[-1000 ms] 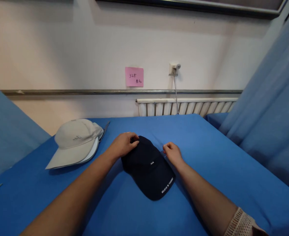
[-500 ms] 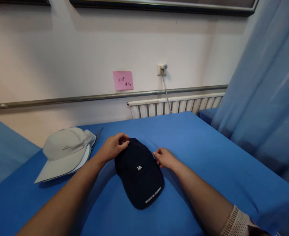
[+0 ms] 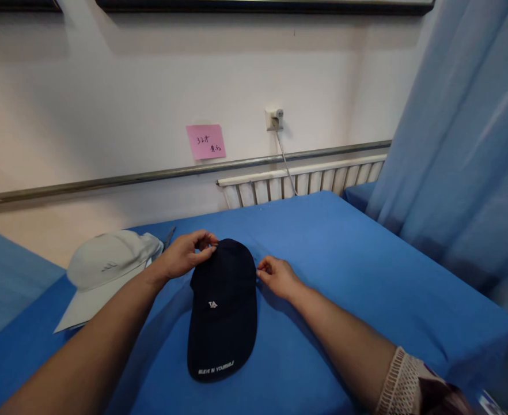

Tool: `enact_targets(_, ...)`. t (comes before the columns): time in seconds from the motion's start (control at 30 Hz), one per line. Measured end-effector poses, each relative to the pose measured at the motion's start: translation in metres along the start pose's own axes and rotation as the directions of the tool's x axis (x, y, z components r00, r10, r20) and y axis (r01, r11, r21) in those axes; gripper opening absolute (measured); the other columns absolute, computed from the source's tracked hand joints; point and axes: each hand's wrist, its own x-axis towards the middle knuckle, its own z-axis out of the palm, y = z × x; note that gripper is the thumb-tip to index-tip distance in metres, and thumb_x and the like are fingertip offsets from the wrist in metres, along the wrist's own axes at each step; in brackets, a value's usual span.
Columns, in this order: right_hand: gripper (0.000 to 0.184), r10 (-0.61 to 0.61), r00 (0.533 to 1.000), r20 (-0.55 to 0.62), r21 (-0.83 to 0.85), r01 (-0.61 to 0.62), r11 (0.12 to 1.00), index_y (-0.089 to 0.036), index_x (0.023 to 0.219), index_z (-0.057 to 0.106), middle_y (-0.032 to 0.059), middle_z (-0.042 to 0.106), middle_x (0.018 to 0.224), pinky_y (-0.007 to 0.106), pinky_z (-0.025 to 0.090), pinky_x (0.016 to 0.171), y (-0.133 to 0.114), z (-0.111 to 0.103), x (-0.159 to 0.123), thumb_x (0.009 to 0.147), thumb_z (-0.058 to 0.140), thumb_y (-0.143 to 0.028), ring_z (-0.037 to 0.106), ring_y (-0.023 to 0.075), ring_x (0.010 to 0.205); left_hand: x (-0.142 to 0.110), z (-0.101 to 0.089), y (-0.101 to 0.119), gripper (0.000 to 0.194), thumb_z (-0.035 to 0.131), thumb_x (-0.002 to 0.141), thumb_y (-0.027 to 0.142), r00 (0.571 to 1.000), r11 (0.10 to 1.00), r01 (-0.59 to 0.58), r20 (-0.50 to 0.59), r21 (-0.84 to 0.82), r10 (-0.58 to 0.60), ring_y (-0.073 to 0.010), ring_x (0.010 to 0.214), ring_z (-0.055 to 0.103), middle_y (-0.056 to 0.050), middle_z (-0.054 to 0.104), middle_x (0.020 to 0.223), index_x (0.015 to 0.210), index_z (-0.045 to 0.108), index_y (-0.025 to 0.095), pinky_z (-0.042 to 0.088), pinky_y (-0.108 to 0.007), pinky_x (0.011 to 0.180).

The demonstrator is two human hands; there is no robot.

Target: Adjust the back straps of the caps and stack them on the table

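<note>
A dark navy baseball cap [image 3: 223, 311] rests on the blue-covered bed, its brim toward me. White letters sit on its front, and "BELIEVE IN YOURSELF" runs along the brim edge. My left hand [image 3: 189, 253] pinches the cap's upper left edge between thumb and fingers. At the cap's right edge, my right hand [image 3: 279, 278] has thumb and fingertips pressed together on its rim; exactly what lies between them is hard to see. Left of my left forearm lies a pale grey cap [image 3: 111, 262] with a small dark logo, partly covered by that arm.
The blue sheet [image 3: 323, 259] reaches back to a white radiator [image 3: 314, 181] and a metal rail [image 3: 150, 174]. On the wall are a pink note [image 3: 206, 142] and a socket with a plug [image 3: 275, 119]. A blue curtain [image 3: 444, 150] hangs at right.
The navy cap has turned so its brim points more straight toward me, and it sits flatter and narrower. Both hands stay at its edges. The view has shifted slightly.
</note>
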Motion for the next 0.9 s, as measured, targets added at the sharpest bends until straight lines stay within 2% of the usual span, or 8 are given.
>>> enact_targets(0.1,0.018,-0.125,0.992,0.021,0.009,0.125,0.992,-0.022,0.097,0.068,0.0024,0.068,0.093,0.027,0.048,0.070,-0.006,0.004,-0.004,0.079,0.069,-0.020,0.061,0.0126,0.074,0.002,-0.003,0.002,0.030,0.058,0.078,0.047,0.998,0.998,-0.026,0.050,0.050,0.023,-0.0183,0.074,0.060,-0.003,0.067,0.081,0.092,0.065,0.022,0.046,-0.028,0.069)
enact_targets(0.27,0.021,-0.186,0.982,0.017,0.029,0.185,0.982,-0.021,0.101,0.068,0.0030,0.066,0.091,0.028,0.049,0.069,-0.009,0.005,-0.010,0.082,0.067,-0.030,0.059,0.0133,0.072,0.008,0.003,-0.004,0.031,0.056,0.080,0.048,0.997,0.989,-0.032,0.073,0.145,0.021,-0.0176,0.066,0.059,-0.001,0.063,0.072,0.093,0.066,0.021,0.044,-0.028,0.063)
enact_targets(0.33,0.018,-0.180,0.983,0.027,0.045,0.179,0.983,-0.020,0.098,0.068,0.0029,0.067,0.089,0.028,0.048,0.068,-0.005,0.005,-0.009,0.084,0.065,-0.030,0.060,0.0136,0.073,0.005,0.006,-0.007,0.032,0.056,0.080,0.048,0.999,0.987,-0.019,0.035,0.159,0.013,-0.0182,0.068,0.060,-0.001,0.065,0.073,0.095,0.066,0.021,0.045,-0.029,0.065)
enact_targets(0.4,0.013,-0.174,0.984,0.022,0.055,0.173,0.983,-0.020,0.094,0.068,0.0022,0.068,0.087,0.027,0.048,0.069,0.000,0.006,-0.007,0.085,0.063,-0.028,0.061,0.0137,0.074,-0.003,0.008,-0.009,0.034,0.056,0.080,0.049,0.998,0.990,0.021,-0.057,0.139,-0.013,-0.0199,0.075,0.063,-0.003,0.069,0.082,0.097,0.065,0.021,0.048,-0.030,0.069)
enact_targets(0.53,0.010,-0.134,0.991,0.016,0.057,0.133,0.989,-0.021,0.090,0.068,0.0008,0.069,0.083,0.027,0.048,0.070,0.008,0.008,-0.003,0.086,0.060,-0.026,0.062,0.0138,0.074,-0.034,0.014,-0.006,0.040,0.057,0.079,0.051,0.964,0.989,0.131,-0.243,0.069,-0.111,-0.0226,0.083,0.066,-0.007,0.071,0.095,0.103,0.064,0.020,0.051,-0.033,0.073)
enact_targets(0.7,0.011,-0.162,0.986,0.044,0.026,0.161,0.987,-0.021,0.089,0.068,0.0004,0.069,0.082,0.026,0.046,0.070,0.003,0.007,-0.007,0.085,0.058,-0.023,0.061,0.0140,0.075,-0.066,0.032,0.002,0.036,0.059,0.079,0.046,0.955,0.976,0.176,-0.263,0.131,-0.137,-0.0236,0.080,0.067,-0.006,0.071,0.089,0.104,0.064,0.020,0.050,-0.034,0.071)
enact_targets(0.8,0.011,-0.155,0.986,0.056,0.019,0.154,0.988,-0.022,0.088,0.068,-0.0003,0.068,0.080,0.026,0.046,0.068,0.000,0.005,-0.008,0.084,0.058,-0.021,0.061,0.0134,0.072,-0.068,0.038,0.005,0.031,0.056,0.080,0.041,0.951,0.972,0.183,-0.277,0.145,-0.138,-0.0227,0.075,0.066,-0.004,0.071,0.082,0.102,0.064,0.021,0.049,-0.033,0.069)
enact_targets(0.9,0.011,-0.134,0.990,0.045,0.009,0.134,0.991,-0.021,0.087,0.069,-0.0004,0.068,0.080,0.026,0.046,0.068,-0.001,0.003,-0.007,0.084,0.058,-0.019,0.060,0.0129,0.070,-0.066,0.039,0.005,0.031,0.057,0.079,0.041,0.936,0.980,0.189,-0.312,0.067,-0.160,-0.0215,0.072,0.065,-0.004,0.070,0.080,0.102,0.064,0.020,0.049,-0.033,0.068)
